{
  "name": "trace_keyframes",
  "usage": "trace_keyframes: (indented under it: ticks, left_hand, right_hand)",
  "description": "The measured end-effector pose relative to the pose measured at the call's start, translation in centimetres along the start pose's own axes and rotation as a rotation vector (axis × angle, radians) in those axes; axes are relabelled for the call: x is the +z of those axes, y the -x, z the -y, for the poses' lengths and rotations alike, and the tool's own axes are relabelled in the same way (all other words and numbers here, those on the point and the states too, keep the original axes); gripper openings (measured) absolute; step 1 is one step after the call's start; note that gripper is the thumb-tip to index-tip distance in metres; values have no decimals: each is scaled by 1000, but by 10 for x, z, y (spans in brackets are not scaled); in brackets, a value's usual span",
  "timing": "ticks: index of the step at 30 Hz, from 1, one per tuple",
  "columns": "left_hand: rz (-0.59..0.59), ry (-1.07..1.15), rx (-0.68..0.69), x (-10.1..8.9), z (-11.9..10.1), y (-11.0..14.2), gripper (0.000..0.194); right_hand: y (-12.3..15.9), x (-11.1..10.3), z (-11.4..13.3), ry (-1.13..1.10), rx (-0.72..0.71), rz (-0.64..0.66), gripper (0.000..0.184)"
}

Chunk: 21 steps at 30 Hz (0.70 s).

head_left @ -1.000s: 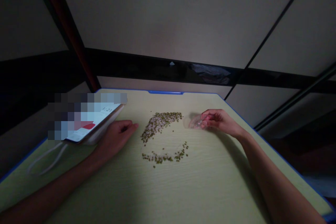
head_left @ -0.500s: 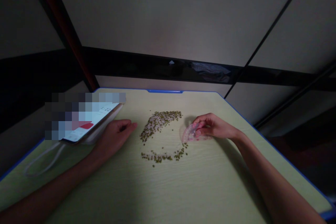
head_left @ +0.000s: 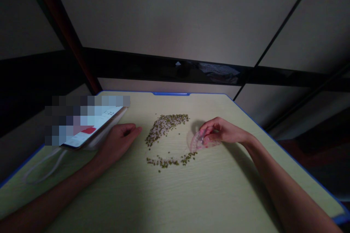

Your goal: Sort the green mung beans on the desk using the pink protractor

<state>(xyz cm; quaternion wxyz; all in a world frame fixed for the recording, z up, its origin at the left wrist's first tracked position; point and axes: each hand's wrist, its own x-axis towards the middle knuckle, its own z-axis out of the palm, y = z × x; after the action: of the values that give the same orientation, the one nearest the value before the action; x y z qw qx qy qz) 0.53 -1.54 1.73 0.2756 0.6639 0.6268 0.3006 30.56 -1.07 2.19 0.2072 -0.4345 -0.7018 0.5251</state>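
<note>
My right hand [head_left: 222, 130] pinches a clear pink protractor [head_left: 197, 142] between thumb and fingers. The protractor's curved edge meets the right end of a thin curved line of small green beans [head_left: 165, 162]. Farther back lies a larger heap of green beans mixed with pale grains [head_left: 163, 127]. To the left of the heap, my left hand [head_left: 121, 138] rests on the table, loosely curled with the thumb pointing right, and no object shows in it.
A lit phone [head_left: 93, 127] leans in a tilted position at the left, with a white cord loop [head_left: 41, 180] beside it. The pale wood-look table [head_left: 175, 200] has a blue rim. Behind it stand cabinet panels [head_left: 164, 14] with a dark glossy band.
My right hand has brought the protractor nearer to me, down to the right end of the thin bean line, and a few beans there have shifted slightly. My left hand stays put.
</note>
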Motion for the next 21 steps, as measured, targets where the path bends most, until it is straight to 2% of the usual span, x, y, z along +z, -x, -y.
trace_keyframes:
  ticks: [8,14,21]
  left_hand:
    - [6,-14,13,0,1,-1,32]
    - [-1,-16,10,0,0,0,31]
    - [-7,-9,49,2,8,-5,33]
  right_hand:
    - [2,-1,-1,-37,7,45,17]
    - [2,2,3,-15,28,40,12]
    - [1,1,3,5,54,35,15]
